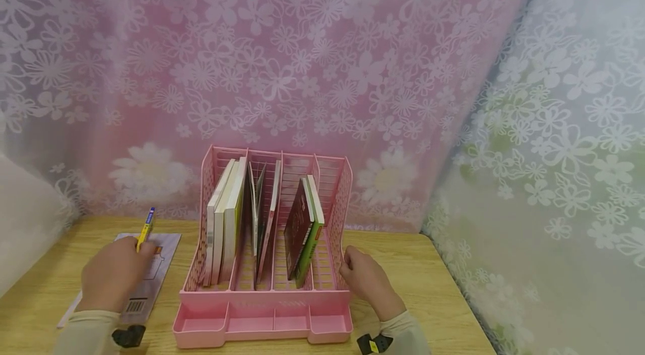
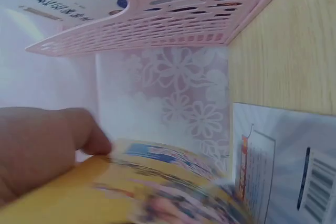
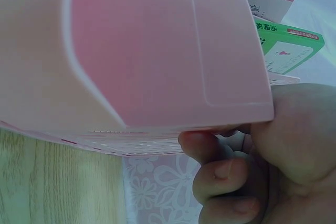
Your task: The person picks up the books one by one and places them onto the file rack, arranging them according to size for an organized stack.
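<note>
My left hand (image 1: 113, 274) pinches a thin yellow book (image 1: 145, 229), seen nearly edge-on in the head view. In the left wrist view the thumb lies along the yellow cover (image 2: 68, 190), whose picture part is blurred. Under that hand a pale book with a barcode (image 1: 136, 306) lies flat on the table. My right hand (image 1: 370, 282) grips the right side wall of a pink desk file rack (image 1: 264, 300); in the right wrist view its fingers (image 3: 223, 174) are curled below the wall. Books (image 1: 229, 232) stand in the rack's left compartment.
Thin booklets (image 1: 267, 232) lean in the second compartment. Further right a dark brown book (image 1: 298, 232) and a green book (image 1: 308, 257) tilt together. A shallow tray (image 1: 249, 324) fronts the rack on the wooden table (image 1: 418, 299). Floral curtains (image 1: 302, 75) hang behind and to the right.
</note>
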Demonstrator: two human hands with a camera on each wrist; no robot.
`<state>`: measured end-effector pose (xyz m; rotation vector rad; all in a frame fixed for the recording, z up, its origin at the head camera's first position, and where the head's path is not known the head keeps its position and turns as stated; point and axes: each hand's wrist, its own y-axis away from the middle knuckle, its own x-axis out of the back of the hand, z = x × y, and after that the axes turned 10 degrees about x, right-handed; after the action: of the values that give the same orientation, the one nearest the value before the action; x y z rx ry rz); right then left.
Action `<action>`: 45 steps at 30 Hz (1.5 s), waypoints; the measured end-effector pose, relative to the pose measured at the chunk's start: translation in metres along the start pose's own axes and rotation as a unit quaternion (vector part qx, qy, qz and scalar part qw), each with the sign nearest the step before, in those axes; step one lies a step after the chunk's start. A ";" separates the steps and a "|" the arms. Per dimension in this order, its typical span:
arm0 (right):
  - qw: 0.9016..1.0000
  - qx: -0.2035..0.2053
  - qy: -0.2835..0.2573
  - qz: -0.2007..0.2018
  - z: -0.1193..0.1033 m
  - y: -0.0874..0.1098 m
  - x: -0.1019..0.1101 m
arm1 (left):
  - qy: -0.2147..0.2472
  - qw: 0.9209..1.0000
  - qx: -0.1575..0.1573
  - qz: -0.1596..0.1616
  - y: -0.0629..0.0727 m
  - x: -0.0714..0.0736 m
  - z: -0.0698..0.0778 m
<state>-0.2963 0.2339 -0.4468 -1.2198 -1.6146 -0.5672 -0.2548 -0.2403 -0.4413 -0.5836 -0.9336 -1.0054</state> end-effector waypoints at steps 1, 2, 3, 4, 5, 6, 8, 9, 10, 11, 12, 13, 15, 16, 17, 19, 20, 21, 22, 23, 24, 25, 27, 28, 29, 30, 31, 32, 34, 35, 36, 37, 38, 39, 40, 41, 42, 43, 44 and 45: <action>1.000 0.000 -0.001 0.000 0.000 0.000 0.000 | 0.009 1.000 0.001 0.015 0.001 0.001 0.001; 1.000 -0.001 -0.001 0.000 0.000 0.000 0.000 | 0.016 0.999 0.001 0.029 0.001 0.002 0.001; 1.000 -0.001 -0.002 0.001 0.000 0.000 0.000 | 0.021 0.999 0.000 0.041 0.001 0.002 0.002; 1.000 -0.001 -0.002 0.000 0.000 0.000 0.000 | 0.026 0.998 -0.003 0.052 0.001 0.003 0.002; 1.000 0.000 -0.002 0.001 0.000 0.001 0.000 | 0.028 0.998 -0.005 0.062 0.001 0.003 0.002; 1.000 0.001 -0.003 0.002 0.000 0.001 0.000 | 0.031 0.997 -0.006 0.069 0.000 0.004 0.003; 1.000 0.001 -0.003 0.001 0.000 0.001 0.000 | 0.038 0.996 -0.008 0.081 0.000 0.004 0.003; 1.000 0.002 -0.003 0.001 0.000 0.001 0.000 | 0.044 0.995 -0.008 0.089 0.000 0.004 0.003; 1.000 0.002 -0.002 0.001 0.001 0.001 0.000 | 0.051 0.994 -0.007 0.096 0.000 0.004 0.004; 1.000 0.002 -0.001 0.001 0.001 0.001 -0.001 | 0.061 0.993 -0.007 0.104 0.000 0.004 0.005; 1.000 0.002 -0.002 0.001 0.001 0.001 -0.001 | 0.071 0.991 -0.005 0.111 0.001 0.004 0.006; 1.000 0.002 -0.002 0.000 0.001 0.001 -0.001 | 0.082 0.989 -0.004 0.119 0.002 0.004 0.007; 1.000 0.003 -0.003 0.001 0.001 0.001 -0.001 | 0.101 0.985 -0.006 0.140 0.003 0.004 0.009; 1.000 0.003 -0.005 0.000 0.001 0.001 -0.001 | 0.110 0.982 -0.006 0.151 0.003 0.003 0.010; 1.000 0.003 -0.005 0.000 0.001 0.001 -0.001 | 0.119 0.979 -0.010 0.162 0.003 0.002 0.011; 1.000 0.004 -0.006 0.001 0.001 0.001 -0.002 | 0.133 0.974 -0.017 0.183 0.003 -0.001 0.013; 1.000 0.004 -0.005 0.001 0.001 0.001 -0.002 | 0.137 0.971 -0.023 0.194 0.003 -0.003 0.013; 1.000 0.003 -0.005 0.001 0.001 0.001 -0.002 | 0.138 0.969 -0.030 0.203 0.002 -0.005 0.014; 1.000 0.003 -0.004 0.001 0.001 0.001 -0.002 | 0.140 0.967 -0.038 0.210 0.002 -0.007 0.014; 1.000 0.003 -0.003 0.001 0.000 0.001 -0.002 | 0.138 0.966 -0.048 0.216 0.001 -0.009 0.015; 1.000 0.003 -0.005 0.001 0.000 0.001 -0.002 | 0.134 0.965 -0.057 0.219 0.000 -0.011 0.015; 1.000 0.003 -0.005 0.002 -0.001 0.001 -0.001 | 0.129 0.964 -0.066 0.224 0.000 -0.012 0.014; 1.000 0.003 -0.006 0.001 -0.002 0.001 -0.001 | 0.121 0.964 -0.078 0.223 -0.002 -0.012 0.013; 1.000 0.003 -0.006 0.001 -0.003 0.001 0.000 | 0.115 0.965 -0.084 0.221 -0.002 -0.011 0.012; 1.000 0.004 -0.007 0.002 -0.003 0.001 0.000 | 0.107 0.967 -0.086 0.215 -0.002 -0.009 0.010; 1.000 0.005 -0.007 0.002 -0.003 0.001 0.000 | 0.100 0.970 -0.084 0.205 -0.002 -0.007 0.009; 1.000 0.006 -0.006 0.003 -0.003 0.000 0.001 | 0.091 0.975 -0.078 0.190 -0.002 -0.004 0.008; 1.000 0.006 -0.006 0.002 -0.003 0.000 0.001 | 0.082 0.980 -0.067 0.169 -0.001 0.000 0.007; 1.000 0.005 -0.005 0.003 -0.003 0.000 0.001 | 0.060 0.990 -0.047 0.119 -0.001 0.007 0.006; 1.000 0.005 -0.006 0.003 -0.003 0.000 0.001 | 0.050 0.994 -0.036 0.093 -0.002 0.010 0.006; 1.000 0.004 -0.005 0.003 -0.003 0.000 0.001 | 0.043 0.996 -0.027 0.069 -0.002 0.013 0.006; 1.000 0.004 -0.005 0.004 -0.003 0.000 0.001 | 0.036 0.998 -0.019 0.044 -0.002 0.016 0.006; 1.000 0.002 -0.004 0.003 -0.003 0.000 0.001 | 0.032 0.999 -0.016 0.024 -0.003 0.018 0.005; 1.000 0.002 -0.004 0.004 -0.002 0.000 0.001 | 0.028 0.999 -0.016 0.007 -0.003 0.020 0.005; 1.000 0.001 -0.004 0.004 -0.002 0.000 0.001 | 0.026 0.999 -0.017 -0.009 -0.004 0.021 0.004; 1.000 0.002 -0.004 0.005 -0.002 0.000 0.001 | 0.023 0.999 -0.018 -0.023 -0.004 0.023 0.004; 1.000 0.001 -0.004 0.005 -0.002 0.000 0.001 | 0.020 0.999 -0.020 -0.036 -0.004 0.024 0.003; 1.000 0.000 -0.004 0.005 -0.002 0.001 0.001 | 0.018 0.998 -0.024 -0.048 -0.005 0.025 0.002; 1.000 -0.001 -0.003 0.005 -0.002 0.001 0.001 | 0.016 0.998 -0.029 -0.059 -0.005 0.025 0.001; 1.000 -0.001 -0.002 0.005 -0.001 0.000 0.000 | 0.017 0.997 -0.034 -0.070 -0.006 0.026 0.000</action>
<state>-0.2953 0.2332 -0.4460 -1.2305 -1.6118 -0.5601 -0.2547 -0.2542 -0.4190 -0.5623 -0.9218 -1.1726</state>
